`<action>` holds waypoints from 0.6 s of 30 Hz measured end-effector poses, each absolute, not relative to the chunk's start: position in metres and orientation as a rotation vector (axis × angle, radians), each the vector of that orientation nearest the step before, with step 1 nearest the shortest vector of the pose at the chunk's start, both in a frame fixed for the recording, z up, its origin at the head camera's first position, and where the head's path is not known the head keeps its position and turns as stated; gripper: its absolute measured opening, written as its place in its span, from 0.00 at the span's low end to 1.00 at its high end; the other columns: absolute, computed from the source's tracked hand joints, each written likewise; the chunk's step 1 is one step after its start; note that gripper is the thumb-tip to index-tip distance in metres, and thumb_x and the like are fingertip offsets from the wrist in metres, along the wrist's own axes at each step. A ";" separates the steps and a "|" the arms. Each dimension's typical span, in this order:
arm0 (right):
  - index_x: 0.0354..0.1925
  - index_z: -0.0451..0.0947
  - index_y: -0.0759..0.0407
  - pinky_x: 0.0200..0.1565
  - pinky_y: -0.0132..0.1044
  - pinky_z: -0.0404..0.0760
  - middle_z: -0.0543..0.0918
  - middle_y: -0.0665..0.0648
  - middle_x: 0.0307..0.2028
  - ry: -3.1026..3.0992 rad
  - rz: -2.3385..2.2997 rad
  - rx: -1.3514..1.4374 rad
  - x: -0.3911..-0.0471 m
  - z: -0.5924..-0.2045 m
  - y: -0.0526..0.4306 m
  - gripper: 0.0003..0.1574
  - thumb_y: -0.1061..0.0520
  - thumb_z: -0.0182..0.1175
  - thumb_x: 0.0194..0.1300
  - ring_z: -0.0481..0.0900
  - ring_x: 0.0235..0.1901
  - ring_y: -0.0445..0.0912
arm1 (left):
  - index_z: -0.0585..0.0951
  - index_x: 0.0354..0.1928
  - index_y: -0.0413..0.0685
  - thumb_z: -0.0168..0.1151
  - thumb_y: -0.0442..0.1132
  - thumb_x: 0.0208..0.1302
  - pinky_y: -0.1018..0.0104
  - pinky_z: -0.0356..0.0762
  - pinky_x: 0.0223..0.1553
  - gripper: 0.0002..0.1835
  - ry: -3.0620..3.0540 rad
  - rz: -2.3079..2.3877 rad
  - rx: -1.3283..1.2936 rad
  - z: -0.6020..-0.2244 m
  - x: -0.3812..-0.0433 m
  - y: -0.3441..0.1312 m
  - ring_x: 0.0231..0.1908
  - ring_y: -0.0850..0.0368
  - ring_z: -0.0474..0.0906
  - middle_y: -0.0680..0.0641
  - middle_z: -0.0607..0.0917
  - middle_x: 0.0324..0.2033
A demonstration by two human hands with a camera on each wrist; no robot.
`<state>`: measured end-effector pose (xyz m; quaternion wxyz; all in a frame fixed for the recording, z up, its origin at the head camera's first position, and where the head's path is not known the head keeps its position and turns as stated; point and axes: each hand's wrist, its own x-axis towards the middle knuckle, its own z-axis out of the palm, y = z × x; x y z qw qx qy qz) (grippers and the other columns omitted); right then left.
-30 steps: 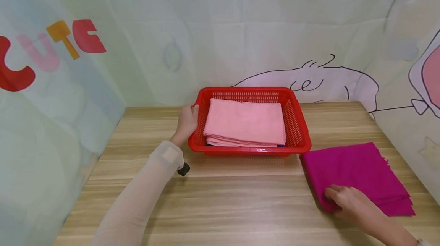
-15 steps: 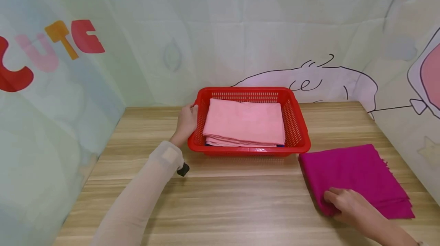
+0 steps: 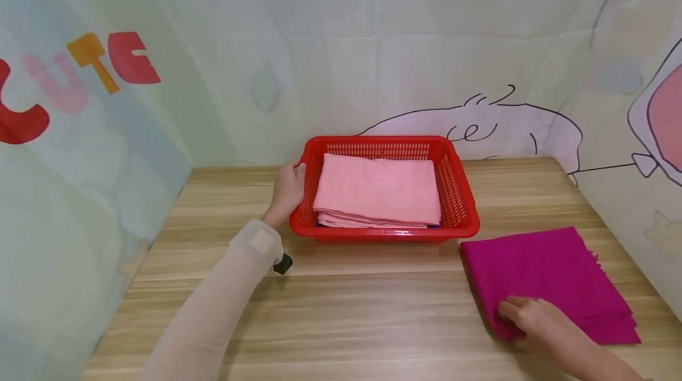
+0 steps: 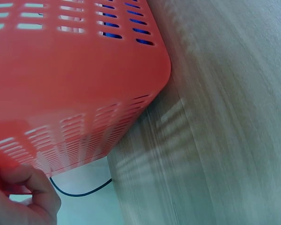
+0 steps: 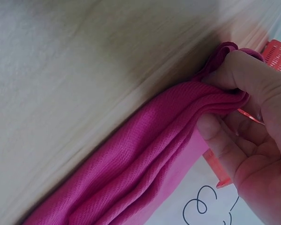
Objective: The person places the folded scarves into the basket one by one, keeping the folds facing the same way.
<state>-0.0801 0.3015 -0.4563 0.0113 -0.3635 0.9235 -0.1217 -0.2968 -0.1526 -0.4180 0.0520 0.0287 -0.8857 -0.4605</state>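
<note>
At the far middle of the bench (image 3: 373, 322) stood one red slotted basket (image 3: 385, 232), upright, holding folded pink cloth (image 3: 378, 189), laid flat, presumably so that it fitted within the walls; something blue (image 4: 141, 31) showed beneath, too little seen to name. At the basket's left side: one left hand (image 3: 290, 186), fingers curled over the rim, seemingly to steady it. On the near right lay one magenta cloth (image 3: 549, 268), folded, frayed at its right edge. At that cloth's near left corner: one right hand (image 3: 538, 322), thumb and fingers pinching several layers, likely to keep the folds together.
</note>
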 end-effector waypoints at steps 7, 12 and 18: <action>0.28 0.73 0.53 0.21 0.27 0.71 0.70 0.41 0.23 2.884 -0.402 -1.254 -0.079 -0.459 0.298 0.28 0.69 0.80 0.33 0.62 0.23 0.31 | 0.69 0.65 0.27 0.42 0.40 0.81 0.48 0.81 0.52 0.23 -2.693 -1.372 0.083 -0.418 -0.296 -0.153 0.48 0.38 0.82 0.28 0.81 0.51; 0.30 0.75 0.53 0.23 0.29 0.76 0.73 0.42 0.24 2.818 -0.388 -1.143 -0.077 -0.455 0.297 0.25 0.67 0.80 0.38 0.65 0.24 0.32 | 0.69 0.65 0.27 0.42 0.40 0.81 0.48 0.81 0.52 0.23 -2.693 -1.381 0.085 -0.418 -0.296 -0.152 0.48 0.38 0.82 0.29 0.81 0.52; 0.30 0.76 0.53 0.23 0.28 0.76 0.73 0.42 0.24 2.799 -0.397 -1.136 -0.076 -0.454 0.294 0.24 0.65 0.81 0.39 0.65 0.24 0.32 | 0.70 0.65 0.27 0.43 0.40 0.81 0.49 0.82 0.51 0.23 -2.688 -1.379 0.085 -0.417 -0.296 -0.152 0.48 0.38 0.82 0.29 0.81 0.51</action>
